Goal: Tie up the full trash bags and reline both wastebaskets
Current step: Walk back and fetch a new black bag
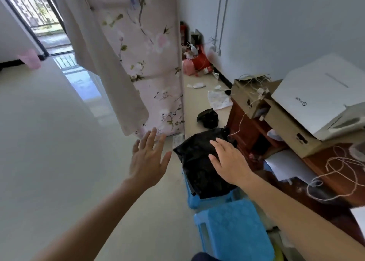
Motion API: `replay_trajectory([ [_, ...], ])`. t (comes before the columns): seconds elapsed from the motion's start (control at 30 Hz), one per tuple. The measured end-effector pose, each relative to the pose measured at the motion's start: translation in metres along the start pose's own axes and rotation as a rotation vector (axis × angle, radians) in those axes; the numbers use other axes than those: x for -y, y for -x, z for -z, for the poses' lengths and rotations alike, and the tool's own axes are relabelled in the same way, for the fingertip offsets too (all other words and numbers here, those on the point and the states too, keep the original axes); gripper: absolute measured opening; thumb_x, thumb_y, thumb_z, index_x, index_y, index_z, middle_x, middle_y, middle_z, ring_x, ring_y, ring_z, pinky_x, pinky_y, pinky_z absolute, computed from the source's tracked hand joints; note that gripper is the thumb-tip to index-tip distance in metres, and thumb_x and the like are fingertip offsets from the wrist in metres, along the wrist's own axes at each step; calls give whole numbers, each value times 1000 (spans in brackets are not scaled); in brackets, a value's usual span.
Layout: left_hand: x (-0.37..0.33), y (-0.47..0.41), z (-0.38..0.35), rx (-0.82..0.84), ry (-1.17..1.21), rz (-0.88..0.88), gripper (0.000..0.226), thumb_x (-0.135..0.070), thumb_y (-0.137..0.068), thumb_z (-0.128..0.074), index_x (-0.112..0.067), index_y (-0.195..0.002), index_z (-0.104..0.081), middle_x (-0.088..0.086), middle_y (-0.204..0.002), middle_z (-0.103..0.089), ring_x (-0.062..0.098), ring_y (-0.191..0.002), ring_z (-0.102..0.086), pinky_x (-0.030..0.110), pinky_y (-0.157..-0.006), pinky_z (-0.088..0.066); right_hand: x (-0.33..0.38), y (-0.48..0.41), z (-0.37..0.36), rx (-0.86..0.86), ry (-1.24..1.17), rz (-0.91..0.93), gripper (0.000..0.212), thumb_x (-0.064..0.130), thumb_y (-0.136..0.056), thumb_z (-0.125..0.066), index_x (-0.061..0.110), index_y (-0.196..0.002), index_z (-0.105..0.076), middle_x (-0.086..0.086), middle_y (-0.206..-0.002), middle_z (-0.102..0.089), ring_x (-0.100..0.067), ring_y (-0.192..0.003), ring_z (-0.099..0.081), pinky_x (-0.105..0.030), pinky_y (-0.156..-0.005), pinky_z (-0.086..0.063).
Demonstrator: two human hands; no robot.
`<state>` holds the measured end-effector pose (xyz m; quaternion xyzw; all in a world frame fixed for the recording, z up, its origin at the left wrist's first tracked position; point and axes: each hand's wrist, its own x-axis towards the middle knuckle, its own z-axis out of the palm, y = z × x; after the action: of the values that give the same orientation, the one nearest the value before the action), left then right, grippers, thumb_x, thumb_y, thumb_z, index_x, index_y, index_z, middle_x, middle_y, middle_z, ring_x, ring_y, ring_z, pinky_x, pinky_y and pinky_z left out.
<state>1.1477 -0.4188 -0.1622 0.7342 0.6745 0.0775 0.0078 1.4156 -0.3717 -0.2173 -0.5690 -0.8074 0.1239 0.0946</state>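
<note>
A black trash bag [199, 162] fills a blue wastebasket [194, 200] on the floor beside a wooden desk. My right hand [230, 162] lies flat on top of the bag with its fingers spread. My left hand [149, 158] hovers open in the air just left of the bag, not touching it. A second, smaller black bag [208, 117] lies bunched on the floor farther back. A pink wastebasket [29, 59] stands far off at the left wall.
A blue plastic stool [237, 227] stands right in front of the wastebasket. The wooden desk [335, 172] at the right carries cardboard boxes, a white box and loose string. A floral curtain [150, 63] hangs ahead. Litter lies along the far wall.
</note>
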Motion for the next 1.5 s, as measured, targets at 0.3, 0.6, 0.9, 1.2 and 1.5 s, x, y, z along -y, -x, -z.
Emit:
replay_trajectory([
  [0.3,17,-172,-106,247,42,-164,65,-53,-95,-22,-18,-148,-37,12,-159,-28,32,-145,-27,52,-115,-28,-81,-106,-68,4,-50,-329,55,40,-102,-43,12,-149,-40,-13,-152,-42,-28,-141,-38,-39,-112,-36],
  [0.6,40,-275,-244,492,79,-197,55,-41,-99,-47,-14,-147,-40,20,-156,-30,37,-142,-28,54,-111,-32,-99,-159,-190,307,-231,-702,57,38,-103,-43,17,-154,-28,-12,-160,-25,-30,-145,-27,-43,-113,-34],
  [0.9,49,-294,-438,534,167,-191,71,-44,-97,-48,-15,-155,-20,20,-160,-16,36,-148,-15,50,-115,-19,-109,-157,-350,17,67,-1030,79,38,-91,-57,16,-157,-21,-26,-162,-10,-46,-150,-8,-56,-120,-11],
  [1.2,79,-290,-469,449,351,-37,50,-15,-94,-47,-7,-143,-42,15,-131,-54,33,-123,-46,38,-102,-33,-151,-188,-358,-165,151,-1189,45,33,-100,-40,16,-141,-50,-14,-123,-60,-34,-118,-52,-45,-109,-31],
  [1.5,123,-295,-362,321,503,137,30,-14,-95,-45,-12,-123,-55,8,-119,-56,22,-98,-55,23,-78,-34,-64,-234,-289,-418,-101,-711,30,27,-97,-53,5,-113,-64,-17,-116,-57,-32,-96,-59,-41,-79,-51],
])
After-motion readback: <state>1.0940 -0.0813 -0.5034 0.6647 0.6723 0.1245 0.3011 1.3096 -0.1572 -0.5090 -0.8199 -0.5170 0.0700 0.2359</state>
